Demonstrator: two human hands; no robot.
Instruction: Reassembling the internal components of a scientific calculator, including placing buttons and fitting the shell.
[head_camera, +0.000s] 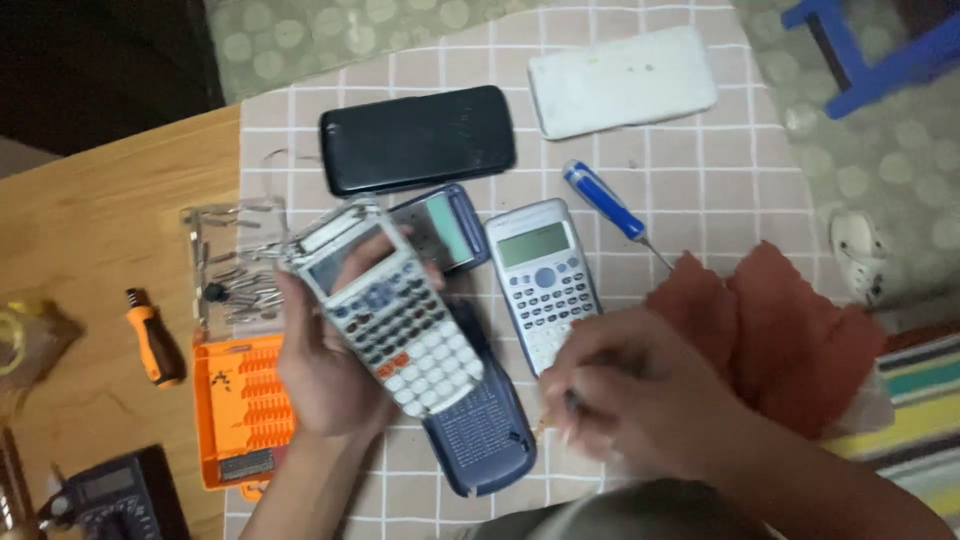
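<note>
While the left hand grips a grey calculator, right hand fingers pinch a thin tool (mostly hidden).

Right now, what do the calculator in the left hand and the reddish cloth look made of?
Calculator: hard plastic by the look, silvery-white and slightly glossy, with moulded keys. Left hand grips it. Reddish cloth: soft woven fabric, matte and crumpled into folds; the exact fibre is unclear.

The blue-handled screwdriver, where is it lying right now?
In the head view, the blue-handled screwdriver lies on the checked cloth, right of centre, between the white case above and the flat calculator, its tip toward the red rag.
</note>
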